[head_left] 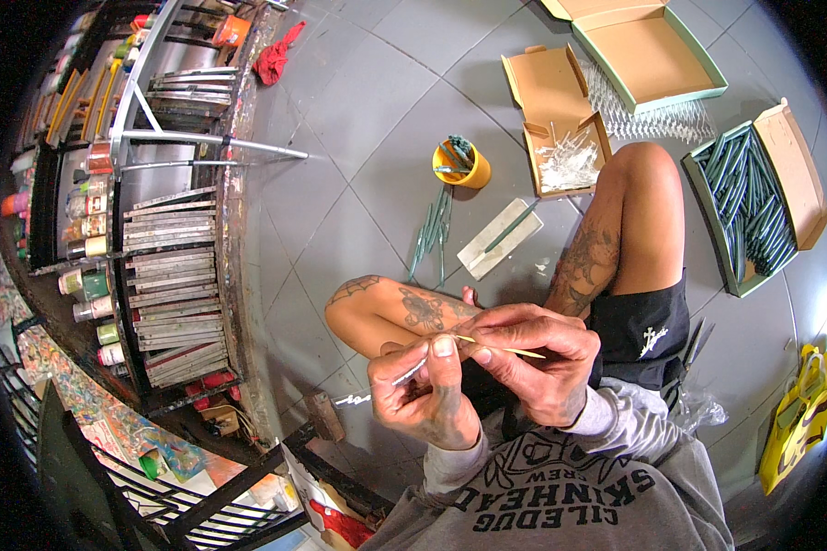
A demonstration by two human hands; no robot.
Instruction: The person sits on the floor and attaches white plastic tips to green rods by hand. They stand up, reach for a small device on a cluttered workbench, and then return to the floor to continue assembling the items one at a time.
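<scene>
Both my hands meet above my crossed legs. My right hand pinches a thin yellow pointed stick, like a toothpick, between thumb and fingers. Its other end reaches my left thumb tip. My left hand is closed, thumb pressed to the fingers, around a small thin whitish piece that is mostly covered. Beyond my legs lies a pale flat block with a dark green pen-like tube on it. Several similar green tubes lie on the floor beside a yellow cup holding more.
An open cardboard box holds small white pieces. At the right, another box is full of green tubes. A green-edged box stands behind. Shelves with frames line the left; a yellow bag sits right.
</scene>
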